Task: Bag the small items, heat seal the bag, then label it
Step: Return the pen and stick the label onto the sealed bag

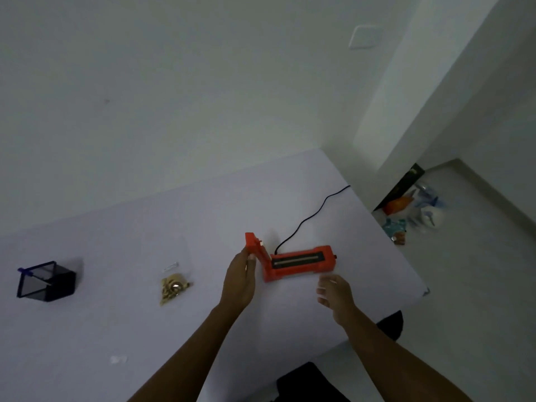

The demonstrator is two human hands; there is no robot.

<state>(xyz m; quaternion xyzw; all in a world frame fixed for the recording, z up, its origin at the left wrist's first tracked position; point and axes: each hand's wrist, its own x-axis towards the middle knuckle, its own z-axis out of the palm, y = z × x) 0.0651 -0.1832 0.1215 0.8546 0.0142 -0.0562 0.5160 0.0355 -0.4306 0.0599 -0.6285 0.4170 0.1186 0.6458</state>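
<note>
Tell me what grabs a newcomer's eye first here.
The orange heat sealer stands out at the table's right, its lid raised by the left hand while the right hand hovers open near its front. Left of it lies a clear bag of golden bits, and far left a dark box.

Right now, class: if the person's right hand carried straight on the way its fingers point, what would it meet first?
Probably the orange heat sealer: the right hand sits just short of its near edge, though depth is unclear.
</note>
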